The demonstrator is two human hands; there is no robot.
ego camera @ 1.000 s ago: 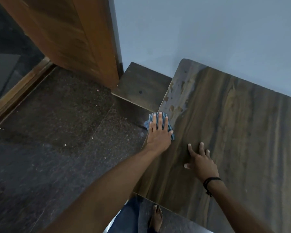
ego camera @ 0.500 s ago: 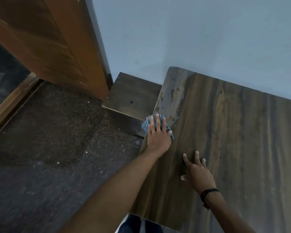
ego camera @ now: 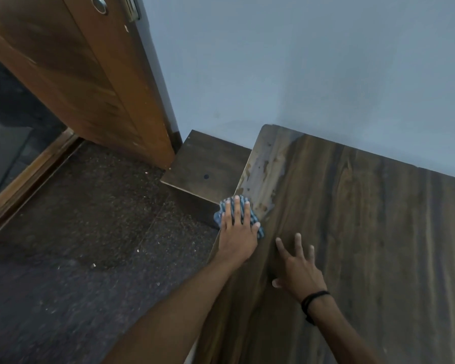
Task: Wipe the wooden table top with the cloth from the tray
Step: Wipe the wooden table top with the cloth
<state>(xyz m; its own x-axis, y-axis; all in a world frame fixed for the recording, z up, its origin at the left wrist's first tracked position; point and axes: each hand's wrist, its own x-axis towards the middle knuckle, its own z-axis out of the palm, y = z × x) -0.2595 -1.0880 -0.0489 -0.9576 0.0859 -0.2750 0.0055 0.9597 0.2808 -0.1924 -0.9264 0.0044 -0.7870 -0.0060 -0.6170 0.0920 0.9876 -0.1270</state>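
Observation:
A blue striped cloth [ego camera: 252, 218] lies on the left edge of the dark wooden table top [ego camera: 365, 219]. My left hand [ego camera: 238, 232] presses flat on the cloth with straight fingers, and part of the cloth hangs past the table's edge. My right hand [ego camera: 298, 269] rests on the bare wood just right of it, fingers spread. A worn, pale patch of the table top shows just beyond the cloth, toward the far left corner.
A lower dark wooden shelf [ego camera: 208, 169] juts out left of the table against the blue-grey wall [ego camera: 300, 74]. A brown wooden door [ego camera: 84, 74] stands at the left. Dark speckled stone floor [ego camera: 90, 232] lies below the table's left edge.
The camera has tilted up, so more wall and door show. Both hands and the cloth keep nearly the same spots on the table; my right hand now lies closer to my left.

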